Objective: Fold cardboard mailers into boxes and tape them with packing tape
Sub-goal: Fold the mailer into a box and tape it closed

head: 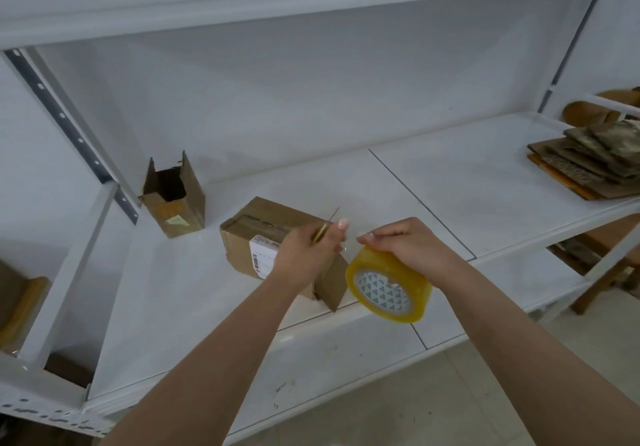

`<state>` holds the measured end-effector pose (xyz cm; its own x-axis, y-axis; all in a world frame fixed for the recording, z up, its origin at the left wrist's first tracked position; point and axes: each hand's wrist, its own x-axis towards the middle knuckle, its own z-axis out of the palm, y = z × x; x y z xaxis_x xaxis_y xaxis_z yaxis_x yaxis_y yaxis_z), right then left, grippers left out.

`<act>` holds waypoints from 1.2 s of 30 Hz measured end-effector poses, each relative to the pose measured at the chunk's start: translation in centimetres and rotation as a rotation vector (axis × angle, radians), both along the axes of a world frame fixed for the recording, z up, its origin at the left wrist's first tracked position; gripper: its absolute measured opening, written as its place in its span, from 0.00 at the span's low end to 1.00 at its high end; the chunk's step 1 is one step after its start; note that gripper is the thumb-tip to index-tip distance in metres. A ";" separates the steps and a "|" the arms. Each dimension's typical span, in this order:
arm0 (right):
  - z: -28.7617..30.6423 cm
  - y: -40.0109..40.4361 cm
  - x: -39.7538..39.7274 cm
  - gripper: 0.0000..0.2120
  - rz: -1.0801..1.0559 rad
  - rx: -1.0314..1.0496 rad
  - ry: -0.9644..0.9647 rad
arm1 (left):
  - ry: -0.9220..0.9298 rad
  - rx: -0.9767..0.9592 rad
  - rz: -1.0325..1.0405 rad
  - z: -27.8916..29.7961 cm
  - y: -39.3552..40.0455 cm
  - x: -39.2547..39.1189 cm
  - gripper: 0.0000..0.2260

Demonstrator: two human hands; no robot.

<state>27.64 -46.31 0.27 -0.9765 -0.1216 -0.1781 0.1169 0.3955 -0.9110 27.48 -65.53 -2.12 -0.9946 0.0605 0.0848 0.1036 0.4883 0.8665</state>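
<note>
A folded cardboard box (263,224) with a white label lies on the white shelf (450,196), one end flap hanging open near the front edge. Over it my left hand (308,255) grips a small yellow-handled cutter (323,229), its thin blade pointing up and away. To the right, my right hand (405,244) holds a roll of clear yellowish packing tape (389,289) from above. Its thumb and finger pinch the tape's loose end close to the cutter.
A second small box (173,199) stands upright with its top flaps open at the back left of the shelf. A stack of flat cardboard mailers (588,165) lies at the far right. Metal uprights frame the shelf; more cardboard sits lower left.
</note>
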 end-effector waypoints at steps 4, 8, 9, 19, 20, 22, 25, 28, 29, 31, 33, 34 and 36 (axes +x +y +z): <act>0.2 -0.3 -0.6 0.06 -0.018 -0.003 0.003 | 0.071 0.065 0.043 0.6 0.9 -0.1 0.25; -0.3 0.3 -1.1 0.09 -0.110 -0.009 -0.006 | 0.106 -0.366 0.270 0.1 -1.0 -0.7 0.19; -0.5 0.3 -1.3 0.09 -0.133 -0.013 -0.009 | 0.080 -0.539 0.260 -0.5 -1.2 -0.6 0.22; -0.8 -1.7 -2.6 0.07 -0.118 -0.010 -0.026 | 0.078 -0.675 -0.066 -2.4 -6.9 0.0 0.19; -0.7 -2.1 -2.7 0.07 -0.108 -0.009 -0.026 | 0.079 -0.583 -0.157 -2.1 -8.3 0.2 0.19; -0.2 -2.9 -3.0 0.07 -0.068 -0.006 -0.030 | 0.070 -0.423 -0.277 -1.6 -11.2 0.7 0.20; 0.5 -4.3 -3.3 0.07 0.024 0.035 -0.040 | -0.018 -0.375 -0.287 -1.8 -14.6 1.2 0.22; 1.2 -5.7 -3.5 0.08 0.102 0.089 -0.047 | -0.083 -0.240 -0.269 -1.9 -15.4 1.6 0.21; 1.4 -6.0 -3.6 0.07 0.122 0.093 -0.050 | -0.089 -0.158 -0.244 -1.8 -15.2 1.8 0.18; 1.9 -6.4 -3.6 0.05 0.159 0.078 -0.066 | -0.040 0.001 -0.059 -2.0 -14.6 2.0 0.12; 2.3 -6.6 -3.5 0.04 0.188 0.102 -0.072 | 0.050 -0.011 0.293 -2.5 -14.8 1.8 0.05; 2.4 -6.6 -3.4 0.04 0.204 0.124 -0.069 | 0.046 -0.111 0.443 -2.9 -15.2 1.8 0.05; 2.6 -6.8 -3.1 0.04 0.226 0.153 -0.059 | -0.123 -0.424 0.566 -4.3 -16.3 2.2 0.09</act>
